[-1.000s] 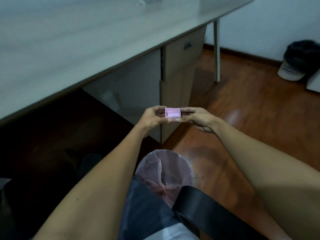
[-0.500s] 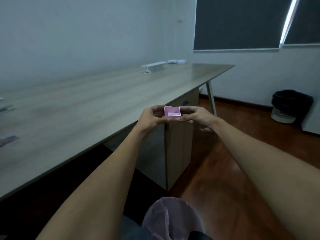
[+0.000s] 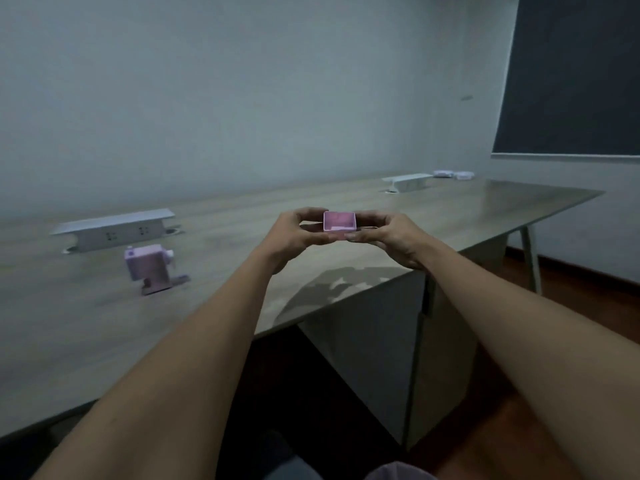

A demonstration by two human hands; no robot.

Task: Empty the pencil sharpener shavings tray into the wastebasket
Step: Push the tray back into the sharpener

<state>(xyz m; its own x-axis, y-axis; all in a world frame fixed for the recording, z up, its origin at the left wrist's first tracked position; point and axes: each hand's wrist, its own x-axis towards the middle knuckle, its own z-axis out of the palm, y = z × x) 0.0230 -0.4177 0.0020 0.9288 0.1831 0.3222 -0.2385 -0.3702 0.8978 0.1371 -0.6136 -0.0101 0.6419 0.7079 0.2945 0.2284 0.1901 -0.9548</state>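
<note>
A small pink shavings tray [image 3: 339,221] is held level at arm's length, open side facing me, and it looks empty inside. My left hand [image 3: 298,233] pinches its left end and my right hand [image 3: 389,235] pinches its right end. The tray hangs above the wooden desk [image 3: 225,306] near its front edge. The purple pencil sharpener [image 3: 150,268] stands on the desk to the left, apart from both hands. Only the pink-lined rim of the wastebasket [image 3: 398,472] shows at the bottom edge, below my arms.
A white socket box [image 3: 114,230] sits behind the sharpener, and a second one [image 3: 408,181] lies farther along the desk. A cabinet [image 3: 426,341] stands under the desk on the right, over a wooden floor. A dark board [image 3: 571,74] hangs on the right wall.
The view has swung up from the wastebasket and floor to the desk top. Both hands keep the same grip on the tray, which rose from over the basket to over the desk.
</note>
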